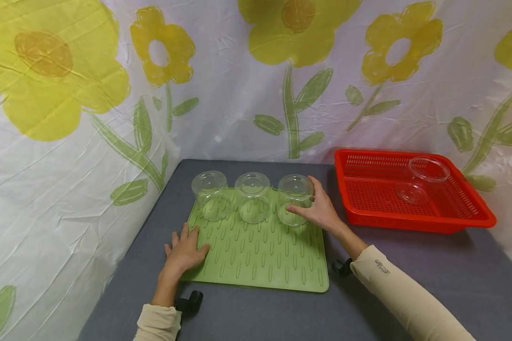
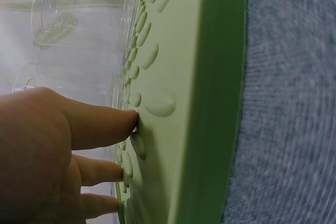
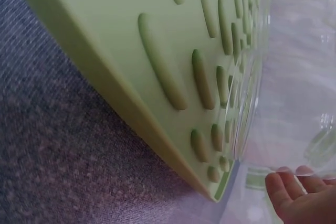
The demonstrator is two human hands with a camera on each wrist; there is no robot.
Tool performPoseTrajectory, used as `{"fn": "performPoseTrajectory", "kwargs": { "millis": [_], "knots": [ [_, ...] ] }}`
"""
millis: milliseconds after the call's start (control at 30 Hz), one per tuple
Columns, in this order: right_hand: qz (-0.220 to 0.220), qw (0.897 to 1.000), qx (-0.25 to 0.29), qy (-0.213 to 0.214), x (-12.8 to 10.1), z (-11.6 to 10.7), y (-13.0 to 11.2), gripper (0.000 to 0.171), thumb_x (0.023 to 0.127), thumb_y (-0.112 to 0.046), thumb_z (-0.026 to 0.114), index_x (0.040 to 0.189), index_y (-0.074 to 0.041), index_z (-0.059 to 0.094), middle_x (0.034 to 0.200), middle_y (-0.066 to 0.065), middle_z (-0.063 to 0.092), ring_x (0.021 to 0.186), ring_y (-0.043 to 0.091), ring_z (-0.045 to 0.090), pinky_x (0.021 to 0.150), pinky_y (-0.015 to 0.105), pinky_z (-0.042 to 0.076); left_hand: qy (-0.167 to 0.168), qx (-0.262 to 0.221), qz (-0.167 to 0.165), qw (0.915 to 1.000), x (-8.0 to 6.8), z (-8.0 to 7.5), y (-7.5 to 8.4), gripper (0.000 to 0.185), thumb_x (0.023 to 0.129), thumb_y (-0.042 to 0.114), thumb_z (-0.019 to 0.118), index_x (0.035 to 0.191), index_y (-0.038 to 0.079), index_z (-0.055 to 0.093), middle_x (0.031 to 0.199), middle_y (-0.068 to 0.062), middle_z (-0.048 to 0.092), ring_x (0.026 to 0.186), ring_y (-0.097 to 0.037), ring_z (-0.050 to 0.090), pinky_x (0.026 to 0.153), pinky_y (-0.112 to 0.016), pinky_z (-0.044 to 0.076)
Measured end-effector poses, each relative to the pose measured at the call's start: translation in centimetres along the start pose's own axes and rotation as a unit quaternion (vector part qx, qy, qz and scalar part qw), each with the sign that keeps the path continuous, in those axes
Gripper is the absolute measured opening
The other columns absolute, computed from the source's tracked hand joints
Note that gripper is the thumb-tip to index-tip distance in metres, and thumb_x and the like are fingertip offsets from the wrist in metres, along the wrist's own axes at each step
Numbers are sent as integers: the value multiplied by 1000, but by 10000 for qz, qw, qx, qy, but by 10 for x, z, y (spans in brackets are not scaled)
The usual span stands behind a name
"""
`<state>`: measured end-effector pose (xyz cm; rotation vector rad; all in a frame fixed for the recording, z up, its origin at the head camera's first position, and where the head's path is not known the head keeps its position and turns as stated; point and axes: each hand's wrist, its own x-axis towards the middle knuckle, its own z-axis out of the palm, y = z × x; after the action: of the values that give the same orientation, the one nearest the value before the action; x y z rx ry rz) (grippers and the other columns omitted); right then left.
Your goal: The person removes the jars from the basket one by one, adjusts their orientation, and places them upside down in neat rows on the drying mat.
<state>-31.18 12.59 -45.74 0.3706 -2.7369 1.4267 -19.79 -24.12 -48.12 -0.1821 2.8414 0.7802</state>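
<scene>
A green ribbed silicone drying mat [image 1: 260, 251] lies flat on the grey cloth-covered table [image 1: 409, 255], and three clear plastic cups stand upside down in a row along its far edge. The right hand [image 1: 320, 210] grasps the rightmost clear cup [image 1: 295, 198], fingers and thumb curled round its wall while the cup rests rim-down on the mat; in the right wrist view only the fingertips [image 3: 294, 192] show against the cup's transparent side [image 3: 294, 93], just beside the mat's corner [image 3: 173, 77]. The middle clear cup [image 1: 252, 196] and the leftmost clear cup [image 1: 211, 194] stand free, near one another but apart. The left hand [image 1: 183, 251] lies flat with straight fingers pressing on the near left edge of the mat, holding nothing; the left wrist view shows its fingers [image 2: 100, 124] touching the raised ribs [image 2: 157, 103]. To the right, well apart from the mat, sits a red perforated plastic basket [image 1: 414, 218] with one more clear cup [image 1: 422, 180] tipped on its side within it. The cream sleeve [image 1: 405, 293] on the right arm bears small dark lettering too small to read. A white sheet printed with yellow flowers [image 1: 89, 94] hangs behind.
</scene>
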Motion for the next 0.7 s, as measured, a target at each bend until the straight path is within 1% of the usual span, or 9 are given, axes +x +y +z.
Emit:
{"fn": "performPoseTrajectory", "kwargs": {
  "millis": [200,300,400,467,533,633,700],
  "knots": [
    [-66,10000,-33,-36,-1,-2,1,122,76,-41,89,164,-11,10,167,20,23,147,44,37,113,63,40,-31,93,-29,9999,1,0,0,72,103,31,55,159,-4,25,165,-35,1,147,-66,-4,111,-84,2],
    [-183,9998,17,-5,-2,-4,-1,123,76,-41,89,164,-11,9,169,17,21,152,39,31,117,60,37,-44,140,-30,9999,1,0,0,73,103,32,55,159,-4,25,165,-36,2,147,-66,-4,111,-85,3],
    [-294,9994,131,86,-5,-11,-6,120,78,-42,88,164,-11,10,168,15,24,153,35,30,120,56,35,-46,135,-22,9999,1,0,0,73,103,32,56,158,-4,25,165,-36,2,147,-66,-4,111,-85,3],
    [-427,9987,229,187,-8,-18,-8,114,81,-41,86,164,-12,14,166,15,28,152,35,32,120,54,36,-44,134,-27,9999,1,0,0,73,103,32,56,158,-4,25,165,-36,2,147,-66,-4,111,-85,3],
    [-648,9968,317,335,-12,-27,-10,104,85,-36,84,163,-12,19,162,15,35,148,35,37,117,55,37,-42,129,-29,9999,1,0,0,73,103,32,56,159,-4,25,165,-36,2,147,-66,-4,111,-85,3],
    [-1151,9900,494,649,-17,-47,-9,86,89,-23,80,158,-9,31,153,17,47,139,36,48,111,55,42,-89,129,-30,9999,2,0,0,74,103,33,55,159,-4,24,165,-35,0,147,-66,-5,111,-84,3],
    [-1447,9835,559,928,-19,-63,-7,74,90,-14,78,154,-8,40,143,17,56,130,35,55,106,52,47,-123,127,-15,9998,2,0,0,74,104,33,54,159,-5,23,165,-36,0,147,-66,-5,111,-84,3]
  ]
}}
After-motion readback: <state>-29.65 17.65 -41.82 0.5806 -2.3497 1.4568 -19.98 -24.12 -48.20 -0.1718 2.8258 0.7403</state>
